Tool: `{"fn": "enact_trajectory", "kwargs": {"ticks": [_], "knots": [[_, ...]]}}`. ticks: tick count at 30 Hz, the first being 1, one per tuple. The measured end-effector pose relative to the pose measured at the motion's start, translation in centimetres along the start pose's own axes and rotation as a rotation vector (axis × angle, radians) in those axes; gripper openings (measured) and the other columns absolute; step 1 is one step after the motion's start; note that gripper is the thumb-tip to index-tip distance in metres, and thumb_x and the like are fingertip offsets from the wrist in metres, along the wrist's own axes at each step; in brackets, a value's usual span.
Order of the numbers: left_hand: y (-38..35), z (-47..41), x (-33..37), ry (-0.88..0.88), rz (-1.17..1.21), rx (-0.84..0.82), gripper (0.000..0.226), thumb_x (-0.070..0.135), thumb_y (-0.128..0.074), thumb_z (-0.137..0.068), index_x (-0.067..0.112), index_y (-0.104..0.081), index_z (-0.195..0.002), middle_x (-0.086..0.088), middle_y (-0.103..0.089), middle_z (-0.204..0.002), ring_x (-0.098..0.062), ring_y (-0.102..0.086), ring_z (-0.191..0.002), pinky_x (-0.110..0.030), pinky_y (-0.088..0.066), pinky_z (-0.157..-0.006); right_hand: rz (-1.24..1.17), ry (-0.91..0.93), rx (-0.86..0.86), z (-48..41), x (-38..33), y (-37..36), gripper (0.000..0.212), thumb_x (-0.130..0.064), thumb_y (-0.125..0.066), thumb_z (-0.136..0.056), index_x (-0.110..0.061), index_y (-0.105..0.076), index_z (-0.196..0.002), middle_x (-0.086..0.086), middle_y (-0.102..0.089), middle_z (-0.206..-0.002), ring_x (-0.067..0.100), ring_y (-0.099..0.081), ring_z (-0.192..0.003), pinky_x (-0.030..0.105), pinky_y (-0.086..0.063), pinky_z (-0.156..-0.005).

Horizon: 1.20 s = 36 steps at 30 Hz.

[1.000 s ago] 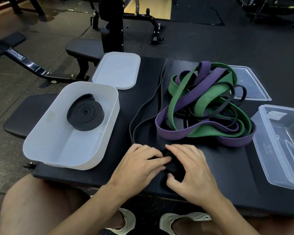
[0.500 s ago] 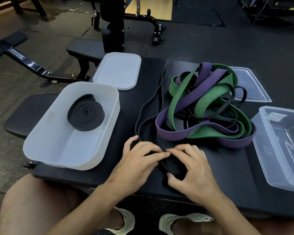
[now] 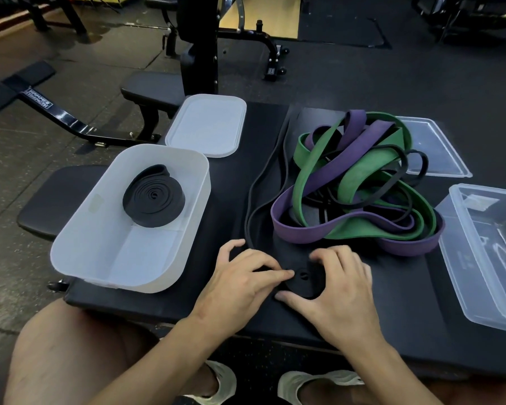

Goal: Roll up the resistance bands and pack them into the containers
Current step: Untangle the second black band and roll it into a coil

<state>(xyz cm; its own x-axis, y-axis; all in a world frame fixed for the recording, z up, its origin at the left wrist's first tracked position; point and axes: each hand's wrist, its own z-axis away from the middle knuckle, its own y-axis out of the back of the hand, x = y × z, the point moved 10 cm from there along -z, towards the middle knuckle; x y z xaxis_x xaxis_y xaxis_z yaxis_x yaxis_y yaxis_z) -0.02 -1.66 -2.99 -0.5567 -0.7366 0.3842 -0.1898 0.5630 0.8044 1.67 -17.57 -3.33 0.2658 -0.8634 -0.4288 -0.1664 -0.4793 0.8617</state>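
The thin black band (image 3: 250, 206) is mid-roll: its small coil (image 3: 304, 280) lies on the bench (image 3: 392, 287) just right of the white container (image 3: 200, 217), right hand (image 3: 341, 287) cupped round it, left hand (image 3: 243, 277) pressing fingertips (image 3: 287, 275) on its edge without gripping. Next, wind in the loose tail tightly, then set it inside that container beside the finished roll (image 3: 154, 198)
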Motion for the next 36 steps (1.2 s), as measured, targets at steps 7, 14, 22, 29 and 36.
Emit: {"fn": "enact_trajectory", "kwargs": {"ticks": [7,14,22,29,36], "knots": [[-0.1,-0.1,0.1,-0.002,0.017,-0.037,0.031,0.027,-0.061,-0.102,0.035,-0.068,-0.131,0.018,-0.063,-0.121,-0.006,-0.054,-0.129,-0.047,-0.032,-0.115,-0.053,0.097,-0.002,-0.1,-0.5,-0.1,0.063,-0.06,-0.072,-0.071,-0.023,-0.068,-0.121,-0.017,-0.057,-0.113,0.01,-0.053,-0.104,0.031,-0.04,-0.094],[-0.5,0.1,0.2,-0.023,0.03,-0.092,0.031,0.026,-0.054,-0.104,0.033,-0.067,-0.132,0.016,-0.06,-0.119,-0.006,-0.05,-0.135,-0.045,-0.03,-0.118,-0.161,0.165,-0.11,0.1,-1.3,-0.5,0.072,-0.041,-0.065,-0.076,-0.025,-0.054,-0.146,-0.019,-0.057,-0.135,0.004,-0.047,-0.129,0.032,-0.039,-0.11],[-0.5,0.0,0.2,-0.006,0.033,-0.105,0.03,0.026,-0.056,-0.104,0.033,-0.07,-0.13,0.017,-0.062,-0.117,-0.006,-0.051,-0.134,-0.042,-0.03,-0.117,-0.025,0.043,-0.023,-0.1,-0.5,-0.2,0.077,-0.076,-0.07,-0.066,-0.024,-0.062,-0.121,-0.014,-0.053,-0.117,0.013,-0.051,-0.106,0.031,-0.041,-0.094],[-0.6,-1.0,0.1,0.037,-0.026,-0.172,0.042,0.017,-0.058,-0.091,0.031,-0.062,-0.13,0.016,-0.059,-0.128,-0.003,-0.047,-0.137,-0.044,-0.03,-0.117,-0.075,0.091,0.002,-0.3,-0.8,0.3,0.062,-0.056,-0.072,-0.07,-0.022,-0.065,-0.121,-0.014,-0.055,-0.117,0.012,-0.054,-0.106,0.033,-0.042,-0.099],[-0.2,-3.9,-1.6,0.047,-0.301,-0.243,0.039,0.022,-0.043,-0.082,0.026,-0.066,-0.113,0.013,-0.062,-0.125,-0.009,-0.053,-0.131,-0.042,-0.031,-0.114,-0.066,0.104,-0.026,-0.3,-1.0,0.2,0.06,-0.049,-0.073,-0.069,-0.022,-0.066,-0.122,-0.013,-0.056,-0.117,0.012,-0.054,-0.11,0.038,-0.037,-0.108]]}}
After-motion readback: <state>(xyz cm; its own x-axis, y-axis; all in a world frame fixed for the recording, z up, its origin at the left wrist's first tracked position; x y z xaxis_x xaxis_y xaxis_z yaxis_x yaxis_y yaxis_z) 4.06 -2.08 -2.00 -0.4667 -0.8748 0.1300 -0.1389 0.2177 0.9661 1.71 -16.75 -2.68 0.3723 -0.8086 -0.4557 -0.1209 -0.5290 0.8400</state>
